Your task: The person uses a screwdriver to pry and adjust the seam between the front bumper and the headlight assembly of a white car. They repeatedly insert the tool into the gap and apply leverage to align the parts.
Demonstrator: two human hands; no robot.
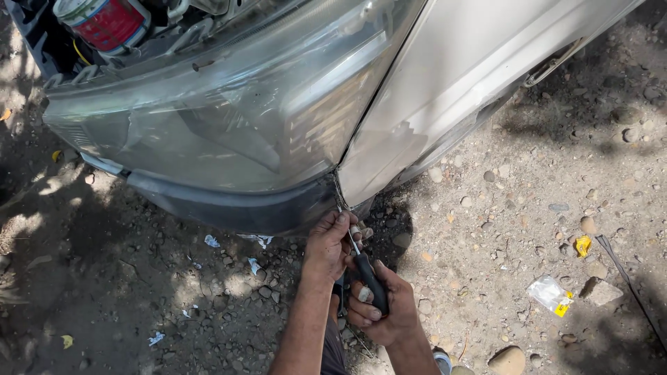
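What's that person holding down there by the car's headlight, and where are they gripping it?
A screwdriver. The right hand grips its dark handle, and the left hand pinches the metal shaft near the tip, at the seam below the headlight.

Hazy clear-plastic headlight (229,111), glossy painted metal fender (451,76), matt black-handled screwdriver (369,278), rough stony ground (528,208).

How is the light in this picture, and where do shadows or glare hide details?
Head view: hard sunlight on the gravel ground; glare washes the clear plastic headlamp; deep shadow under the dark bumper, where the left hand and the right hand gripping the black-handled screwdriver remain sharp.
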